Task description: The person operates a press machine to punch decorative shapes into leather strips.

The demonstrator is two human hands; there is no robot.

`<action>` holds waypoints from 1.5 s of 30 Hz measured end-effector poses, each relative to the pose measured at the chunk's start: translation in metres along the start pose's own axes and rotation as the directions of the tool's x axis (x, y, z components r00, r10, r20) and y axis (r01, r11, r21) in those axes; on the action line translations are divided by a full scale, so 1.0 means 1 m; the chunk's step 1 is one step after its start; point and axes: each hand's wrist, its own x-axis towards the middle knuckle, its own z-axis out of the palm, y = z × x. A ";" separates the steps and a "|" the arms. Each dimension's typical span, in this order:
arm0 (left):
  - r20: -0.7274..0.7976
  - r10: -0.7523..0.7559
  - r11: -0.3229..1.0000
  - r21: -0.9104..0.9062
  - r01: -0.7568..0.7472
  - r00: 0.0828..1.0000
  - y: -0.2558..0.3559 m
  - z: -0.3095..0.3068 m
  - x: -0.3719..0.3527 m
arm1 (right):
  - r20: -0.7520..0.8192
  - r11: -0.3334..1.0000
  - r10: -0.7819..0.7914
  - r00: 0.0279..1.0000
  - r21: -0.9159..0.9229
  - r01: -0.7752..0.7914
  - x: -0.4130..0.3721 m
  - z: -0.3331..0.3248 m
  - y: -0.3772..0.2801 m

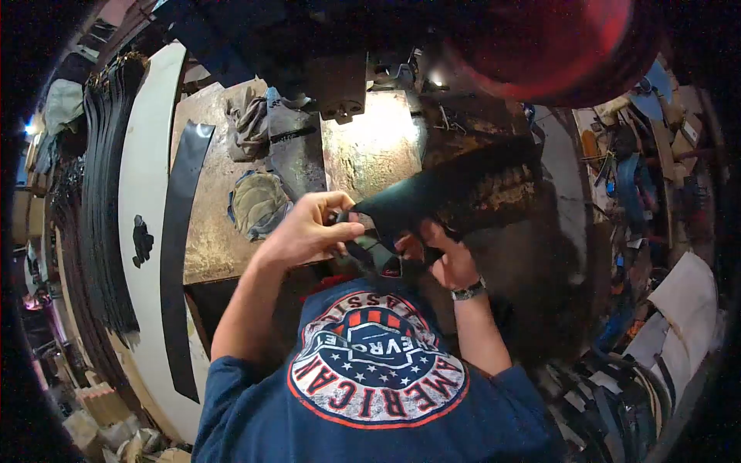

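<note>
A wide black strip [421,193], leather-like and smooth, runs from my hands up toward the back right. My left hand [312,225] is closed at its near end, thumb and fingers pinching dark material there. On the other side, my right hand [454,266], with a watch at the wrist, has its fingers curled round the strip's lower edge. Between the hands hangs a dark flap [378,255] with a small red mark at its lower corner. Some of the right fingers are hidden in shadow under the strip.
Ahead is a worn workbench [212,239] with a crumpled cloth [258,202] and a brightly lit plate [370,154]. A dark machine head [336,85] overhangs it. Bundled black straps [108,208] hang left, beside a long black strip [179,270]. Scraps crowd the right side.
</note>
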 end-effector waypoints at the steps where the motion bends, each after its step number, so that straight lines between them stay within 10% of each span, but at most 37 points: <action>1: -0.020 0.058 0.992 0.113 -0.055 0.998 0.022 -0.003 -0.005 | -0.083 0.998 -0.045 0.996 0.047 0.049 0.007 0.004 -0.004; 8: -0.084 -0.105 0.906 0.402 0.130 0.991 0.034 -0.084 0.021 | -0.276 0.972 -0.092 0.957 0.184 0.147 0.060 -0.032 -0.031; 15: -0.254 0.286 0.768 0.637 -0.063 0.924 -0.017 -0.157 0.102 | -0.516 0.974 -0.212 0.830 -0.180 0.136 0.127 -0.046 -0.040; 20: -0.210 0.464 0.627 0.764 -0.151 0.861 -0.010 -0.160 0.117 | -0.452 0.979 -0.199 0.869 -0.121 0.161 0.161 -0.069 -0.049; 35: -0.351 0.468 0.641 0.767 -0.038 0.811 0.004 -0.167 0.136 | -0.460 0.907 -0.421 0.782 -0.229 0.354 0.227 -0.063 -0.091; 45: -0.360 0.381 0.688 0.726 -0.001 0.851 0.011 -0.180 0.143 | -0.474 0.928 -0.343 0.811 -0.302 0.216 0.245 -0.062 -0.102</action>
